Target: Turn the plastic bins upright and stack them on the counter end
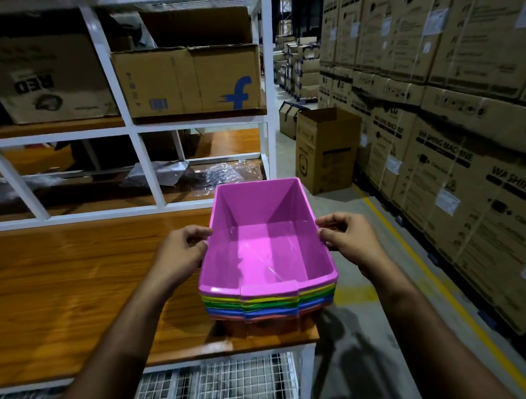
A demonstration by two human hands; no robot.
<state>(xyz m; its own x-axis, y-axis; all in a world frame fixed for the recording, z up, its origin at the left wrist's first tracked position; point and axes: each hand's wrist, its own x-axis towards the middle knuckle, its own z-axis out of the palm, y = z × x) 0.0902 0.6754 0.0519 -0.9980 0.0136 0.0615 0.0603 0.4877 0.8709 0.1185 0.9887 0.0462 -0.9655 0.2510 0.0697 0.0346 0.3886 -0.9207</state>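
left hand (179,248): fingers curled over the left rim of the pink bin (267,250), thumb on the outer wall, pinching the edge about midway along its length.
pink bin: upright, open side up, nested on top of the stack (269,304). Long axis runs away from the person, leaning slightly left at the far end. Sits dead centre between the two hands, neither one nearer.
stack: yellow, green, blue and red-orange rims show under the pink one, all upright and nested. Sits at the right end of the wooden counter (63,283), near side close to the front edge, right side at or slightly past the counter end.
right hand (345,241): mirrors the left, fingers hooked over the right rim, gripping it at about the same point along the bin.
key relation: grip is symmetric across the short axis, so my read is that any next move is a straight push down or a small square-up, no reach needed.
hidden: bin count is unclear, lower rims blur together. Stack base hides behind the rims, so overhang can't be confirmed. Fingertips inside the rim mostly out of sight. Clear film or glare on the bin floor, can't tell which.
background: white shelf rack (139,162) with cardboard boxes (187,79) behind the counter, carton wall (448,116) at right.
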